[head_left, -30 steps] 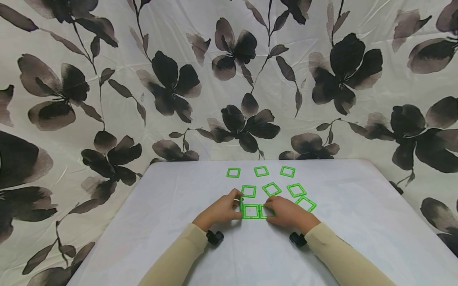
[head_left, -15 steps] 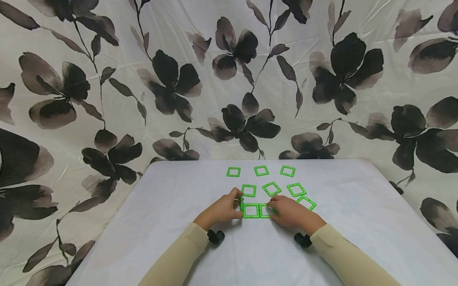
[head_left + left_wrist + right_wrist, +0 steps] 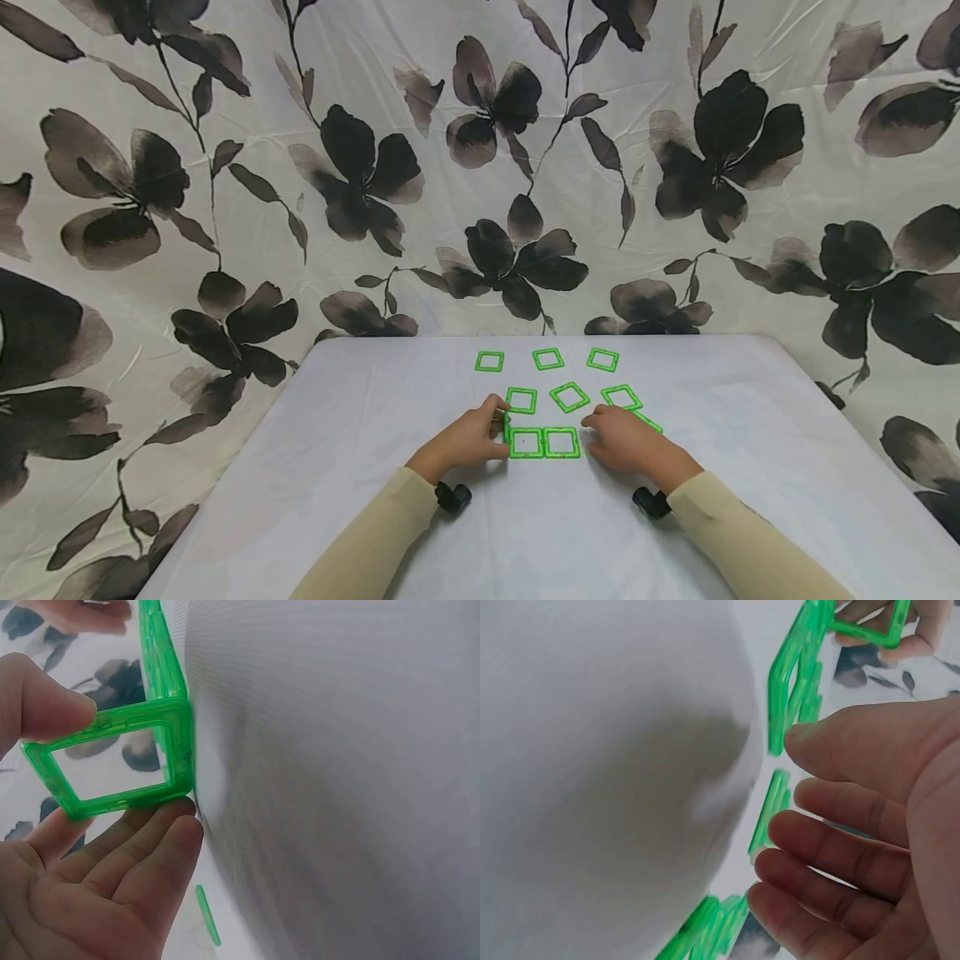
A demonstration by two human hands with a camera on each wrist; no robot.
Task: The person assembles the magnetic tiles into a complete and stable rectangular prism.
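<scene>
My left hand [image 3: 467,435] pinches an upright green square frame tile [image 3: 178,750], with the thumb on one edge and fingers on the opposite one. Against that tile's foot lies a flat green square tile [image 3: 527,456], and a second flat tile [image 3: 562,456] joins it edge to edge on the right. My right hand [image 3: 633,442] is just right of this pair, fingers loosely bent and holding nothing, as the right wrist view shows. It partly covers another loose green tile [image 3: 651,422].
Beyond the hands, loose green tiles lie in two rows on the white tabletop [image 3: 375,400]: a near row with a tile [image 3: 521,412] by my left fingertips, and a far row with a tile [image 3: 489,370]. A floral cloth [image 3: 495,250] hangs behind the table.
My right hand has let go of the right flat tile and moved off to the right, uncovering it. My left hand has stayed in place on the upright tile.
</scene>
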